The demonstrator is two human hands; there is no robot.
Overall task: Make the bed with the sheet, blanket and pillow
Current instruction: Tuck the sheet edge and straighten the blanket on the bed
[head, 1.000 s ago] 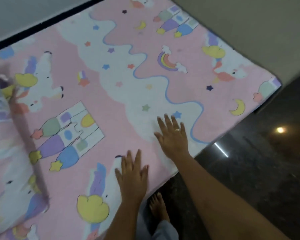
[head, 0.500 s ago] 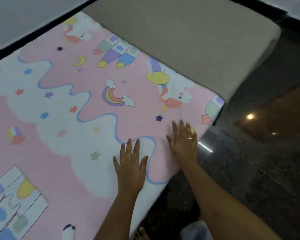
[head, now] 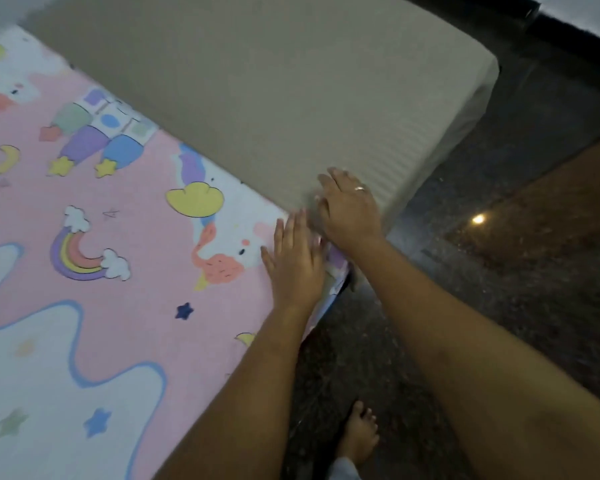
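So, left hand (head: 297,261) is flat, palm down, fingers straight and a bit spread. It's not gripping anything, just pressing on the pink printed sheet (head: 118,271) right at the sheet's end, where it meets the bare part of the beige mattress (head: 274,81). Right hand (head: 350,213), the one with the ring (head: 360,188), is laid out flat too, holding nothing. It rests on the mattress itself just past the sheet's edge, close to the mattress's near side. The two hands are almost touching.

The sheet lies smooth over the left stretch of the mattress, and its corner hangs slightly off the mattress's near edge. The rest of the mattress, out to its far right corner, is uncovered. No pillow in view, and I can't tell if the pink thing counts as the sheet or the blanket.

Handling-wise, I'd guess it's thin, light and floppy, so it won't hold shape and will wrinkle or drag if pushed with flat palms. It looks best to pinch the hem at that hanging corner and pull it along the mattress. The striped mattress cover seems a little grippy, so lift rather than slide.

Beside the mattress is dark glossy floor (head: 499,271) and a bare foot (head: 359,434).
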